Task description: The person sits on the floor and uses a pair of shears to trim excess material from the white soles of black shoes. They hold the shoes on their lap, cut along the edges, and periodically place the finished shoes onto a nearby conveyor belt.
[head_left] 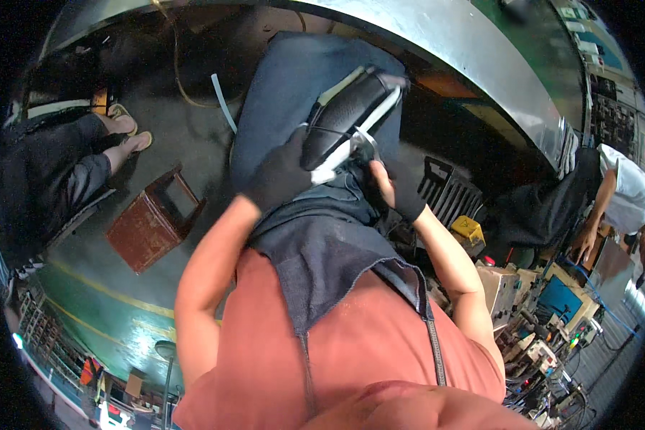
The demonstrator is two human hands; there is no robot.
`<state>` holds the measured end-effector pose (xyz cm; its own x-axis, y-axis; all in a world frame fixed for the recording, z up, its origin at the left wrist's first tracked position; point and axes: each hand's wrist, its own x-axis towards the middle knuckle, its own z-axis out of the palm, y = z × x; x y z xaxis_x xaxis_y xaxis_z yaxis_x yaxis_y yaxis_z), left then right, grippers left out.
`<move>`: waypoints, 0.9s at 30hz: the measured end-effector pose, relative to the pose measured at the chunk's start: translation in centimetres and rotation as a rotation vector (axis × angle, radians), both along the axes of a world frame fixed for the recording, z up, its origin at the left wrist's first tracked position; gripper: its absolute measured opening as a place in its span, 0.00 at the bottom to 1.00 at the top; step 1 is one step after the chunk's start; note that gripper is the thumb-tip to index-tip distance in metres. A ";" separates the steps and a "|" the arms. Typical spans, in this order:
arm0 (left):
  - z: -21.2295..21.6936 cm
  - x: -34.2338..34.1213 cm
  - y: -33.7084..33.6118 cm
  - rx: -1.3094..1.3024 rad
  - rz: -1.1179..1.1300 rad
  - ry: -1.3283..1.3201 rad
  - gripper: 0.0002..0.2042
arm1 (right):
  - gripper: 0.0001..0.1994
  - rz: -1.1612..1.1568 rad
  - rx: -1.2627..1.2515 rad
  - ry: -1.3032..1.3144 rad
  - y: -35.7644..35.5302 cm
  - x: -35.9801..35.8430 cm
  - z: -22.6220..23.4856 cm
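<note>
A black shoe (339,120) with a white sole edge lies slantwise in front of me, over a dark blue cloth (265,89). My left hand (283,170), in a dark glove, is closed round the near end of the shoe. My right hand (400,188) is at the shoe's right side, gloved with the thumb bare. It grips a shiny metal tool (366,146) with a curved end, close against the white edge; blur and fingers hide its exact kind. A dark blue apron (330,240) covers my front.
A metal-edged bench (437,39) curves across the far side. A brown stool (147,226) stands on the left, near another person's sandaled feet (130,132). At right are a dark plastic chair (448,193), a yellow object (468,229), another person's arm (596,222) and machinery (545,351).
</note>
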<state>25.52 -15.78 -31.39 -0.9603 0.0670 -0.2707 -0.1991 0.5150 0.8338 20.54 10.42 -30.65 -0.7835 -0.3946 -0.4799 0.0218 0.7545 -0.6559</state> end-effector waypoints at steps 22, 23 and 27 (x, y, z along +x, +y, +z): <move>0.9 -11.3 3.8 -0.152 0.220 0.010 0.16 | 0.22 0.045 -0.186 -0.201 4.2 -4.3 6.7; 0.5 -11.0 3.9 -0.080 0.218 -0.070 0.18 | 0.22 0.068 -0.165 -0.219 4.1 -4.8 7.3; -1.8 -4.4 6.9 0.170 0.065 0.306 0.37 | 0.20 0.359 0.017 -0.095 4.0 -6.7 6.6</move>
<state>21.14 -8.88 -33.17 -0.9989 0.0226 0.0403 0.0457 0.3584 0.9325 13.80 14.38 -24.02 -0.5482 -0.6280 -0.5524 -0.1864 0.7356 -0.6513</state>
